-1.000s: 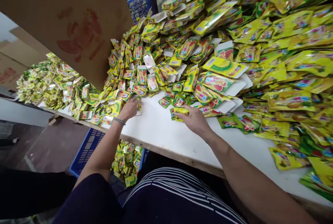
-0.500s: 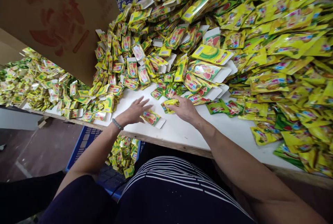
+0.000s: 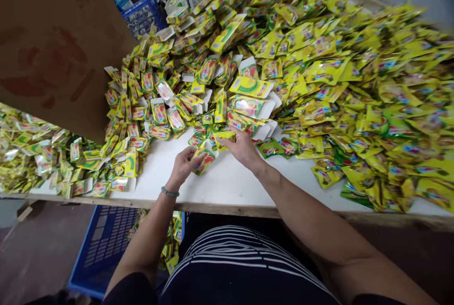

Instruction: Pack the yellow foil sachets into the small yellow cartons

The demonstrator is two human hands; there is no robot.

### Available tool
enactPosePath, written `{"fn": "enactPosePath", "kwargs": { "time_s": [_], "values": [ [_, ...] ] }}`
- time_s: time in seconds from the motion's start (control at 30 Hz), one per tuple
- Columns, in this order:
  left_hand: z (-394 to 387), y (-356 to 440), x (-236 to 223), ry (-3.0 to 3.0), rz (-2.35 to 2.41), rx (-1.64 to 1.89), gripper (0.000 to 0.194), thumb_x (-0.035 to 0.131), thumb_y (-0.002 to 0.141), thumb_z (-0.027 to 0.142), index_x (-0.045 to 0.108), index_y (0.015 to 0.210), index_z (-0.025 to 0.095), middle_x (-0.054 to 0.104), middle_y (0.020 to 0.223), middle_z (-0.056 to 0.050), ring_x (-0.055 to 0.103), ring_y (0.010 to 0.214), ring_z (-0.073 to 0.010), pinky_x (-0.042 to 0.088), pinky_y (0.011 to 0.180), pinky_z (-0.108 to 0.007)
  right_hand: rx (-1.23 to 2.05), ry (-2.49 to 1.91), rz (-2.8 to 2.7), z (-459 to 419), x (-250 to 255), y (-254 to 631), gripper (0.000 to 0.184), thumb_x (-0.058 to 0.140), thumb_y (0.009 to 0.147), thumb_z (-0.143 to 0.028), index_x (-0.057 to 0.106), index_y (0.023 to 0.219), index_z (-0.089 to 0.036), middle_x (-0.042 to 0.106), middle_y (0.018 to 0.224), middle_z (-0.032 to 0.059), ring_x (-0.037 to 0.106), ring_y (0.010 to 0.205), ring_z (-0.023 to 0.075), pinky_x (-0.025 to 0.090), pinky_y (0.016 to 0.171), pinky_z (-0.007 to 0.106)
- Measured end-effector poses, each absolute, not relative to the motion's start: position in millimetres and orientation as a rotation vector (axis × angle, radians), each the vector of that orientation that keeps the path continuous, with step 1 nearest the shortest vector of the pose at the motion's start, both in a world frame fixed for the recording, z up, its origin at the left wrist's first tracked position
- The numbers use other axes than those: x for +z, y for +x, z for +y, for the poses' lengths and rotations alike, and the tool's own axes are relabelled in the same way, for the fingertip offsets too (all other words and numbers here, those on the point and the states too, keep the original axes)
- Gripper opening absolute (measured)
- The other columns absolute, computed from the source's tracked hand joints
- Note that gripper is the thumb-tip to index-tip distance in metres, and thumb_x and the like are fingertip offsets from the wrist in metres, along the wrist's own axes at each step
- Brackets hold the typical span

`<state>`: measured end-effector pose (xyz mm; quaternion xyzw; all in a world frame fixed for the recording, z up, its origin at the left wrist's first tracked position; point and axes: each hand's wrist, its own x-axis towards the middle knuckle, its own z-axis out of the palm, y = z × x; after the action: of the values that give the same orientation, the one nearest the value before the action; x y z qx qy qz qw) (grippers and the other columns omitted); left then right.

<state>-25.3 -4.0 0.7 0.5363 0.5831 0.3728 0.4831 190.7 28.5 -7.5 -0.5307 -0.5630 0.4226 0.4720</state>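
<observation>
My left hand point(image 3: 184, 165), with a beaded bracelet at the wrist, grips a small yellow and green printed box point(image 3: 205, 159) tilted up off the white table. The box's white flap points toward my other hand. Between the thumb and fingers of my right hand point(image 3: 244, 150) is a shiny yellow packet point(image 3: 224, 140), close to the box's flap end. Just behind both hands lie a few green packets point(image 3: 197, 138). Printed boxes with open white flaps point(image 3: 251, 106) are stacked beyond my right hand.
Yellow packets point(image 3: 329, 106) form a large heap on the right. More small boxes point(image 3: 142, 106) pile up at left and centre. A big brown carton point(image 3: 60, 49) stands at the left. Below the table edge point(image 3: 227, 209) is a blue crate point(image 3: 102, 243) holding yellow packs.
My left hand has closed on the box that lay on the table and lifted it to a tilt. My right hand still holds the packet, now beside the box. The camera view has shifted.
</observation>
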Motion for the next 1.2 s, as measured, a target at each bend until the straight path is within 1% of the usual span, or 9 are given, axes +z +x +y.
{"fn": "enactPosePath", "kwargs": {
  "time_s": [0.13, 0.23, 0.33, 0.47, 0.57, 0.77, 0.9, 1.07, 1.2],
  "values": [
    [4.5, -15.7, -9.0, 1.105, 1.270, 1.058, 0.042, 0.084, 0.068, 0.049, 0.063, 0.084, 0.017, 0.072, 0.076, -0.002, 0.065, 0.064, -0.0136, 0.052, 0.065, -0.027, 1.025, -1.399, -1.497, 34.0, -6.0, 199.3, 0.029, 0.073, 0.079, -0.030, 0.071, 0.106, -0.018, 0.073, 0.085, 0.0050, 0.065, 0.073, 0.0200, 0.051, 0.071, 0.032],
    [4.9, -13.4, -15.7, 1.216, 1.283, 0.971, 0.038, 0.082, 0.070, 0.048, 0.067, 0.085, 0.016, 0.072, 0.073, -0.002, 0.064, 0.063, -0.0128, 0.050, 0.061, -0.025, 0.999, -1.429, -1.678, 35.7, -5.2, 202.5, 0.027, 0.076, 0.077, -0.026, 0.074, 0.102, -0.019, 0.074, 0.092, 0.0059, 0.066, 0.079, 0.0207, 0.050, 0.076, 0.032],
    [4.0, -12.7, -20.6, 1.406, 1.337, 0.874, 0.038, 0.079, 0.075, 0.047, 0.073, 0.095, 0.015, 0.075, 0.083, -0.003, 0.067, 0.073, -0.0154, 0.051, 0.067, -0.025, 0.938, -1.409, -1.790, 35.4, -6.0, 199.2, 0.023, 0.079, 0.074, -0.023, 0.075, 0.096, -0.020, 0.074, 0.097, 0.0065, 0.066, 0.087, 0.0219, 0.047, 0.080, 0.032],
    [5.9, -13.0, -23.9, 1.464, 1.349, 0.895, 0.044, 0.076, 0.077, 0.049, 0.075, 0.107, 0.017, 0.077, 0.097, -0.005, 0.070, 0.088, -0.0209, 0.054, 0.079, -0.030, 0.919, -1.369, -1.668, 36.1, -8.3, 194.1, 0.018, 0.077, 0.077, -0.034, 0.071, 0.086, -0.019, 0.070, 0.079, 0.0015, 0.060, 0.075, 0.0172, 0.043, 0.069, 0.027],
    [5.9, -15.6, -23.8, 1.420, 1.335, 0.956, 0.043, 0.078, 0.076, 0.047, 0.075, 0.107, 0.017, 0.077, 0.100, -0.006, 0.070, 0.091, -0.0223, 0.055, 0.083, -0.032, 0.957, -1.338, -1.511, 38.6, -8.6, 195.8, 0.030, 0.076, 0.075, -0.047, 0.065, 0.075, -0.019, 0.063, 0.069, -0.0013, 0.054, 0.067, 0.0151, 0.042, 0.063, 0.026],
    [0.1, -19.5, -21.2, 1.388, 1.435, 1.049, 0.041, 0.079, 0.075, 0.048, 0.075, 0.103, 0.017, 0.077, 0.094, -0.004, 0.070, 0.087, -0.0211, 0.055, 0.080, -0.031, 1.076, -1.220, -1.202, 35.7, -7.0, 186.6, 0.039, 0.070, 0.075, -0.058, 0.060, 0.083, -0.021, 0.065, 0.080, 0.0010, 0.058, 0.074, 0.0168, 0.050, 0.067, 0.029],
    [0.6, -18.1, -20.4, 1.164, 1.281, 1.166, 0.044, 0.078, 0.076, 0.051, 0.072, 0.106, 0.019, 0.077, 0.099, -0.005, 0.072, 0.085, -0.0185, 0.057, 0.081, -0.031, 0.992, -1.320, -1.324, 28.8, -5.5, 178.6, 0.033, 0.068, 0.078, -0.053, 0.059, 0.082, -0.021, 0.064, 0.076, 0.0013, 0.056, 0.072, 0.0168, 0.045, 0.065, 0.027],
    [-0.9, -18.1, -18.6, 1.134, 1.240, 1.058, 0.046, 0.081, 0.072, 0.049, 0.072, 0.102, 0.016, 0.077, 0.090, -0.006, 0.071, 0.079, -0.0179, 0.058, 0.074, -0.030, 0.789, -1.517, -1.585, 28.2, 0.8, 192.4, 0.019, 0.071, 0.077, -0.034, 0.058, 0.074, -0.021, 0.060, 0.069, 0.0004, 0.051, 0.066, 0.0163, 0.038, 0.063, 0.027],
    [-2.0, -17.6, -18.0, 1.260, 1.334, 0.978, 0.048, 0.080, 0.073, 0.051, 0.072, 0.104, 0.016, 0.077, 0.092, -0.006, 0.071, 0.080, -0.0187, 0.057, 0.074, -0.030, 0.715, -1.535, -1.495, 30.6, 4.8, 203.1, 0.023, 0.071, 0.077, -0.037, 0.055, 0.073, -0.022, 0.061, 0.071, 0.0019, 0.053, 0.069, 0.0177, 0.039, 0.065, 0.028]
  ]
}}
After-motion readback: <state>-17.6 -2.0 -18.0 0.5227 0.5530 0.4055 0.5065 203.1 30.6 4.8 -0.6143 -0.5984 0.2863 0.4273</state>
